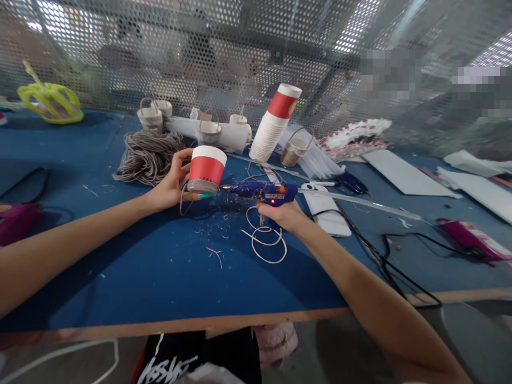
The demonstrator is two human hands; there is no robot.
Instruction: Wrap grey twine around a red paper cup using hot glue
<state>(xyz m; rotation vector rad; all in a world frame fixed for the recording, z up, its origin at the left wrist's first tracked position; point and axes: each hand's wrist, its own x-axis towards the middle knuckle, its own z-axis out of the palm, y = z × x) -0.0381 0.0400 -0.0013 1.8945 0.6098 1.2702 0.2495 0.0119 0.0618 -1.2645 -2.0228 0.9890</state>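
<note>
Over the blue tabletop (152, 288), left grip (170, 184) holds a cup (207, 166), right grip (287, 214) a glue gun (254, 189), label (274, 196) unreadable.

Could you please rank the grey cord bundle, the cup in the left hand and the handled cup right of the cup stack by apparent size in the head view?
1. Grey cord bundle
2. Held cup
3. Handled cup, farther from the camera

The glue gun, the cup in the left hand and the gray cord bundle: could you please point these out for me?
Glue gun (259, 190): head view, on its blue body.
Cup (207, 167): head view, on its red band.
Gray cord bundle (145, 158): head view, middle of its coils.
</note>
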